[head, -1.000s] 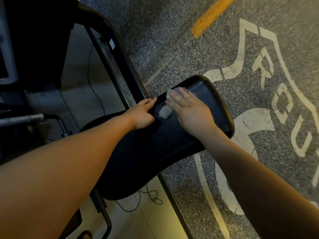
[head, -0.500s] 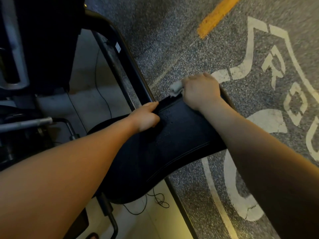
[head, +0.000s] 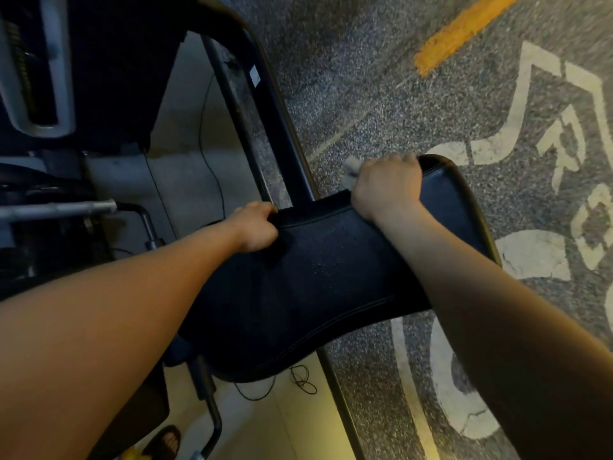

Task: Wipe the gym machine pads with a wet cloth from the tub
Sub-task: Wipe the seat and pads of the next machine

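Step in hand: wiping pad [head: 315, 277], far rim. R hand [head: 386, 184] is curled over the rim w/ cloth [head: 351, 164] clamped under its fingers, one corner poking out. L hand [head: 255, 227] grips the pad's side edge, steadying. Next, prob.: drag cloth along rim w/ firm pressure.

1. I read the pad [head: 331, 277] as black leather-like upholstery: smooth, with a low sheen, stitched seams and fine pale specks mid-surface.
2. The cloth [head: 351, 164] peeking out beside the right hand [head: 386, 184] looks pale, soft and matt.
3. The frame tube [head: 265, 104] is black painted metal, I'd say, semi-gloss and scuffed along one face.
4. The bar [head: 56, 209] is bare silvery metal with a dull shine.
5. The floor [head: 348, 78] is speckled, grainy and matt; its white markings [head: 530, 254] are cracked, worn paint.
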Motion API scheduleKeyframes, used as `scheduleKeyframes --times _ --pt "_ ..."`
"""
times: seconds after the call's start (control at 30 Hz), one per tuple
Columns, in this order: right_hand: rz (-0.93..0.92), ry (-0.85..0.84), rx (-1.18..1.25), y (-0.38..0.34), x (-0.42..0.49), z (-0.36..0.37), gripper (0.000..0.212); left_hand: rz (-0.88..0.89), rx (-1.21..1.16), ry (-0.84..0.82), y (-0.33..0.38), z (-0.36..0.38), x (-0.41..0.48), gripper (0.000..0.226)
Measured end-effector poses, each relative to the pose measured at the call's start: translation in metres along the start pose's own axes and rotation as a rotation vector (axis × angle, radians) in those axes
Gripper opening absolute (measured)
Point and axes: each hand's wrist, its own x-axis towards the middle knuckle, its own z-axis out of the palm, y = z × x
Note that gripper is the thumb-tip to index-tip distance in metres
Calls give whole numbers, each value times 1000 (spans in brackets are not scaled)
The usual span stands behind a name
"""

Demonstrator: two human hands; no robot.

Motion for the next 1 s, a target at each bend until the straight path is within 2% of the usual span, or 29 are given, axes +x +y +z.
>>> scheduleKeyframes --times 0.03,0.13,0.2,0.27,0.37,0.4,0.43,0.53,0.6,0.77,0.8,0.93,1.0 --pt "-37 9 -6 -13 -5 2 48 -5 -5 7 0 1 1 74" --pt "-301 3 109 -60 -26 10 49 -7 21 41 1 5 1 70" --pt "-407 -16 173 -66 -32 13 49 7 64 57 2 8 0 64" --pt "-328 2 136 -44 -22 12 45 9 83 47 5 11 -2 64" --pt "-28 21 49 -12 -3 8 38 1 110 31 7 11 -2 68" --pt "6 32 35 -13 -3 5 38 -1 119 35 8 11 -2 68" --pt "-24 38 29 -21 -8 4 37 -3 125 41 8 11 -2 68" --pt "-308 36 137 -56 -35 11 36 -6 140 46 10 10 0 65" --pt "-412 50 215 -50 -41 12 43 -4 121 41 11 7 0 58" --pt "-126 201 229 7 -28 21 42 24 49 83 16 3 -6 57" --pt "-140 198 257 7 -36 24 44 43 23 94 20 4 -7 61" --pt "-386 174 268 -9 -81 44 51 167 -48 96 41 17 -13 79" --pt "-415 193 213 2 -92 47 53 197 -48 103 48 27 -16 81"
